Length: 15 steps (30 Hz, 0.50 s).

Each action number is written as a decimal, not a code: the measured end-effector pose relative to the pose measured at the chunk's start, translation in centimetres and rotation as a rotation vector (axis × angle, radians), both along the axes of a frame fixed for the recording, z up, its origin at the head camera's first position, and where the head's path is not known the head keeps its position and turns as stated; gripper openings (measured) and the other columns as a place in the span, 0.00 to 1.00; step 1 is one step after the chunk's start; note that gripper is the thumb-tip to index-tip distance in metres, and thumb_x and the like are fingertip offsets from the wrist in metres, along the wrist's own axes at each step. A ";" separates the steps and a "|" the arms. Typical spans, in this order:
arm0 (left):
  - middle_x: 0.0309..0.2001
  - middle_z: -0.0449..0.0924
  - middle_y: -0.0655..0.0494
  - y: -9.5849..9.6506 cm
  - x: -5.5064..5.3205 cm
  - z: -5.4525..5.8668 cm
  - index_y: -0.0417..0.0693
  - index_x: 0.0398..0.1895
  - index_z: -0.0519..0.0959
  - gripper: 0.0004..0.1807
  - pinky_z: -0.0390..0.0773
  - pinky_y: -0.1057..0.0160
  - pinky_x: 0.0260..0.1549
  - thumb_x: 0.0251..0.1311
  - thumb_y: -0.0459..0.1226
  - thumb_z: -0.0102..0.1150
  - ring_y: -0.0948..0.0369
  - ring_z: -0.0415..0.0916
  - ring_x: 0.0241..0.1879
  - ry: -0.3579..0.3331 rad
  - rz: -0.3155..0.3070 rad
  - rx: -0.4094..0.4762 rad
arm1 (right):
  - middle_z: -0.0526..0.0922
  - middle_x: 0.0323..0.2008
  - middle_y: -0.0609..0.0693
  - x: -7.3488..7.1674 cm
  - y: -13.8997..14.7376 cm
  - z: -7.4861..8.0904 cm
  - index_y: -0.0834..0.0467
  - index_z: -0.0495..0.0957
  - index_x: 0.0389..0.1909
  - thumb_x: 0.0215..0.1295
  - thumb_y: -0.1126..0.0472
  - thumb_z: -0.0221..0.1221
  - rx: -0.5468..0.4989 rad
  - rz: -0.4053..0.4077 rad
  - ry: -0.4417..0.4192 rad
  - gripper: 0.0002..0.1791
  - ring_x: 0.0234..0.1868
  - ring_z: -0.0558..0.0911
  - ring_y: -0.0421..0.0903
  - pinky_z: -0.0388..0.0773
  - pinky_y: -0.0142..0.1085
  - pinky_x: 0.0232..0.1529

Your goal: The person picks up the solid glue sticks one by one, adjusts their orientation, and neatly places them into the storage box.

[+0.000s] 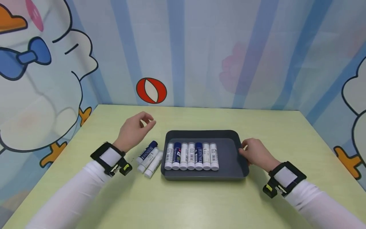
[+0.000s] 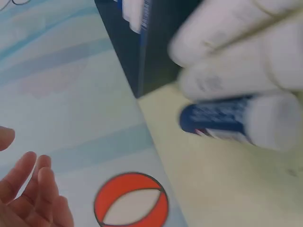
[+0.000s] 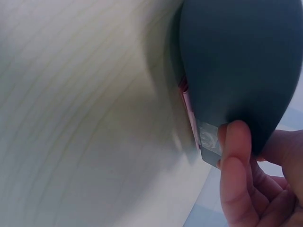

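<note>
A dark grey tray (image 1: 231, 159) stands on the table, with several glue sticks (image 1: 191, 156) upright or leaning in a row across its left and middle, some white, some dark blue. Three more, one blue-labelled glue stick (image 1: 147, 152) and two white glue sticks (image 1: 153, 164), lie side by side just left of the tray. My left hand (image 1: 133, 130) hovers behind and left of these three, fingers loosely bent, holding nothing; its fingertips (image 2: 46, 179) show bare in the left wrist view. With thumb and fingers, my right hand (image 1: 258, 154) pinches the tray's right rim (image 3: 241, 61).
A pale yellow table (image 1: 197, 203) carries everything. Behind it rises a blue-striped backdrop (image 1: 200, 54) with a printed red-and-white ball (image 1: 151, 90) and cartoon birds. In the right wrist view something pinkish (image 3: 188, 108) shows along the tray's underside; its kind is unclear.
</note>
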State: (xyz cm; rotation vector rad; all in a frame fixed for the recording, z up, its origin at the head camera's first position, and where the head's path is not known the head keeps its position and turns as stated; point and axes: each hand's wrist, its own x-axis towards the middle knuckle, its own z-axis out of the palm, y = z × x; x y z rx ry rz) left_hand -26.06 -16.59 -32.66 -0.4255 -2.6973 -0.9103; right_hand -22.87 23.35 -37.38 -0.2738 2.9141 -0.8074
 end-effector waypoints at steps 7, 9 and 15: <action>0.38 0.75 0.53 -3.5 0.1 -2.2 0.47 0.46 0.72 0.22 0.69 0.60 0.26 0.58 0.54 0.51 0.59 0.69 0.30 -0.205 0.015 -0.141 | 0.75 0.19 0.50 0.0 0.1 0.1 0.71 0.71 0.39 0.60 0.63 0.52 0.014 -0.012 0.002 0.13 0.12 0.73 0.42 0.71 0.36 0.17; 0.39 0.75 0.52 -4.0 0.0 -2.8 0.45 0.48 0.71 0.24 0.70 0.60 0.28 0.57 0.53 0.52 0.59 0.71 0.31 -0.294 -0.003 -0.175 | 0.75 0.19 0.50 0.0 0.1 0.1 0.71 0.71 0.39 0.60 0.63 0.52 0.018 -0.012 0.001 0.13 0.12 0.73 0.42 0.71 0.36 0.17; 0.38 0.74 0.50 -4.1 -0.7 -4.0 0.43 0.48 0.72 0.25 0.71 0.59 0.32 0.57 0.52 0.53 0.58 0.72 0.34 -0.474 -0.043 -0.237 | 0.74 0.18 0.50 0.0 0.0 -0.1 0.71 0.71 0.38 0.60 0.63 0.52 0.028 -0.018 0.002 0.13 0.12 0.73 0.42 0.70 0.36 0.17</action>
